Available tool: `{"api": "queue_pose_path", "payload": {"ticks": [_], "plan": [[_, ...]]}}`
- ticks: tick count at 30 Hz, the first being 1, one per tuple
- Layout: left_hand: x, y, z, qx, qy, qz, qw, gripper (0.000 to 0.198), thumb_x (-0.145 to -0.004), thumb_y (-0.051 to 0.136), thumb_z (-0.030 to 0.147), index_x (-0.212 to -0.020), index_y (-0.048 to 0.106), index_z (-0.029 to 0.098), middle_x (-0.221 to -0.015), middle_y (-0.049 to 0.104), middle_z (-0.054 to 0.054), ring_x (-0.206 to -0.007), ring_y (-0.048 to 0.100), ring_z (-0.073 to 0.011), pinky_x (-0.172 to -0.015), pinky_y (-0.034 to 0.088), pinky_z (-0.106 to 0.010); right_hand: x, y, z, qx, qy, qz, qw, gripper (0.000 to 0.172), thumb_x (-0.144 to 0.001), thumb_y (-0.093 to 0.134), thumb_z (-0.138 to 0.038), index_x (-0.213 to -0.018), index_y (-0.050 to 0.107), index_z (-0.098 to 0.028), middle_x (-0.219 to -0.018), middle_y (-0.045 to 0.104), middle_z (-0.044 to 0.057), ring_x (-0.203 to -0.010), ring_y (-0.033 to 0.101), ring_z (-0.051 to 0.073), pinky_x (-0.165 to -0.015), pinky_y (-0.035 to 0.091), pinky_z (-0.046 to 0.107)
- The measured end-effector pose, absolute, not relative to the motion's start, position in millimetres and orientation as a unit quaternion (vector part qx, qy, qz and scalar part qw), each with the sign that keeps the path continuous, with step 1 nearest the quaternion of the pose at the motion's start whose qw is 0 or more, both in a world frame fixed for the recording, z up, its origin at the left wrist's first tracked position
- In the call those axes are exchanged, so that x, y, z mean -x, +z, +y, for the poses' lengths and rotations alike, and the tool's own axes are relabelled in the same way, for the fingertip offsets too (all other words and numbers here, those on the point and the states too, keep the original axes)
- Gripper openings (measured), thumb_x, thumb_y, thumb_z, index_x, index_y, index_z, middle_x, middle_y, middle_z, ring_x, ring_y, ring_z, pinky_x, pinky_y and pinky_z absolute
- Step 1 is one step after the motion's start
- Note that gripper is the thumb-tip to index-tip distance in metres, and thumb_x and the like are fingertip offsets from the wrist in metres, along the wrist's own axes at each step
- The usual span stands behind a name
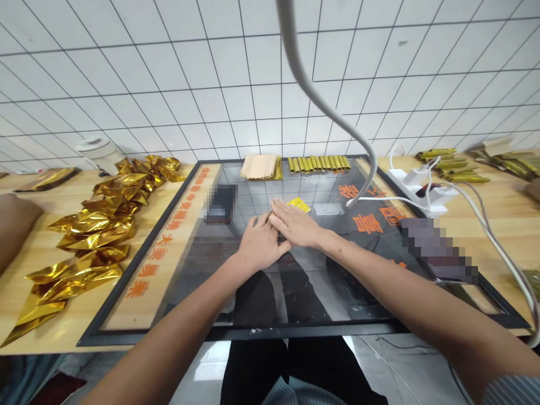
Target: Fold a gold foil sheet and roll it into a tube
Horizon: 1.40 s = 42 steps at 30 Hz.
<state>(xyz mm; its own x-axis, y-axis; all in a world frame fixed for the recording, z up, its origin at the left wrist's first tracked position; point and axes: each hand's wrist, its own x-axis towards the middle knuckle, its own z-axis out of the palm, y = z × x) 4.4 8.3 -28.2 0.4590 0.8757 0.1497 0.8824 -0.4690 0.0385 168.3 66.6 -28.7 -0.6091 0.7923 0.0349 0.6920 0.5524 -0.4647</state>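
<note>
My left hand [260, 246] lies palm down over the dark glass panel [206, 264], its thumb stretched out to the right. My right hand [297, 224] rests flat with straight fingers, its fingertips overlapping the fingers of the left. Whatever may lie beneath the palms is hidden. Just beyond the right hand is a small yellow printed packet or card [298, 205] on the glass. Farther back stand a stack of tan paper sheets [258, 167] with a gold edge and a row of several gold paper rolls [319, 163].
Folded gold foil pieces [99, 225] are heaped on the wooden table at left. A phone [221, 203] lies on the glass, another [439, 250] at right. A white power strip [422, 188] with cables and a hanging grey hose [320, 104] are nearby. Another person's arm [17, 228] shows at far left.
</note>
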Motion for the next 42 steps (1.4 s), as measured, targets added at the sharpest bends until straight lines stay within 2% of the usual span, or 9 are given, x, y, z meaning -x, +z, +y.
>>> {"api": "queue_pose_path", "payload": {"ticks": [3,8,18,24,27,30,32,37,42], "plan": [[-4.1,-29.7,8.2,0.854,-0.071,-0.514,0.028,0.078,-0.108,0.043,0.066,-0.166,0.043,0.015,-0.173,0.045,-0.014,-0.156,0.042,-0.0337,-0.125,0.036,-0.054,-181.0,-36.7,75.0,0.432,0.166,-0.880,0.103,0.092,-0.109,0.007,-0.070,-0.174,0.027,-0.008,-0.182,0.019,0.016,-0.170,0.016,0.028,-0.138,0.014,0.051],[-5.5,-28.8,7.9,0.846,-0.029,-0.531,0.032,0.083,-0.109,0.033,0.072,-0.167,0.043,0.014,-0.179,0.034,-0.014,-0.160,0.037,-0.0341,-0.127,0.034,-0.055,-201.4,-43.5,89.0,0.436,0.118,-0.887,0.094,0.086,-0.110,0.011,-0.065,-0.173,0.035,-0.011,-0.181,0.024,0.016,-0.169,0.020,0.030,-0.137,0.016,0.054],[-4.2,-26.9,9.1,0.848,-0.016,-0.528,0.036,0.086,-0.108,0.029,0.075,-0.169,0.040,0.015,-0.178,0.036,-0.016,-0.160,0.039,-0.0342,-0.126,0.034,-0.052,-224.7,-50.4,101.5,0.473,0.075,-0.872,0.103,0.076,-0.111,0.016,-0.053,-0.171,0.038,-0.012,-0.181,0.027,0.014,-0.169,0.021,0.031,-0.136,0.018,0.058],[-6.7,-25.8,7.5,0.844,-0.023,-0.535,0.039,0.085,-0.107,0.032,0.075,-0.167,0.042,0.016,-0.177,0.036,-0.016,-0.160,0.039,-0.0339,-0.126,0.034,-0.052,-228.6,-48.7,103.0,0.491,0.060,-0.862,0.111,0.073,-0.112,0.018,-0.049,-0.169,0.039,-0.007,-0.180,0.028,0.019,-0.168,0.024,0.032,-0.135,0.021,0.059],[-8.3,-25.1,6.1,0.841,-0.033,-0.540,0.033,0.082,-0.108,0.033,0.074,-0.167,0.044,0.018,-0.178,0.036,-0.015,-0.160,0.039,-0.0330,-0.126,0.034,-0.052,-231.2,-44.1,103.7,0.506,0.058,-0.853,0.113,0.076,-0.112,0.016,-0.050,-0.168,0.038,-0.002,-0.178,0.030,0.023,-0.167,0.026,0.035,-0.134,0.023,0.059],[-9.1,-24.1,5.8,0.841,-0.044,-0.539,0.021,0.083,-0.108,0.033,0.074,-0.166,0.044,0.015,-0.178,0.035,-0.016,-0.161,0.039,-0.0334,-0.125,0.035,-0.053,-227.5,-35.6,94.9,0.517,0.046,-0.846,0.122,0.082,-0.113,0.011,-0.053,-0.169,0.030,0.003,-0.179,0.023,0.026,-0.169,0.020,0.035,-0.134,0.022,0.058],[-9.2,-24.1,6.3,0.841,-0.048,-0.539,0.011,0.085,-0.108,0.033,0.074,-0.166,0.044,0.014,-0.178,0.035,-0.016,-0.161,0.038,-0.0335,-0.125,0.035,-0.054,-219.3,-30.4,82.7,0.496,0.043,-0.858,0.129,0.083,-0.113,0.012,-0.057,-0.172,0.027,-0.001,-0.181,0.020,0.021,-0.170,0.015,0.031,-0.136,0.020,0.053],[-8.2,-26.8,8.0,0.843,-0.064,-0.534,-0.004,0.083,-0.108,0.035,0.071,-0.171,0.036,0.017,-0.179,0.034,-0.014,-0.161,0.037,-0.0324,-0.126,0.034,-0.055,-201.4,-29.3,61.8,0.415,0.140,-0.891,0.118,0.088,-0.110,0.013,-0.068,-0.173,0.033,-0.010,-0.180,0.027,0.018,-0.169,0.021,0.029,-0.137,0.018,0.053],[-7.2,-27.4,7.2,0.843,-0.060,-0.534,-0.003,0.083,-0.107,0.032,0.074,-0.168,0.042,0.018,-0.177,0.037,-0.013,-0.161,0.036,-0.0337,-0.126,0.033,-0.057,-221.5,-33.5,77.9,0.405,0.110,-0.903,0.093,0.085,-0.112,0.015,-0.065,-0.170,0.039,-0.007,-0.179,0.028,0.019,-0.168,0.022,0.031,-0.137,0.018,0.055]]}}
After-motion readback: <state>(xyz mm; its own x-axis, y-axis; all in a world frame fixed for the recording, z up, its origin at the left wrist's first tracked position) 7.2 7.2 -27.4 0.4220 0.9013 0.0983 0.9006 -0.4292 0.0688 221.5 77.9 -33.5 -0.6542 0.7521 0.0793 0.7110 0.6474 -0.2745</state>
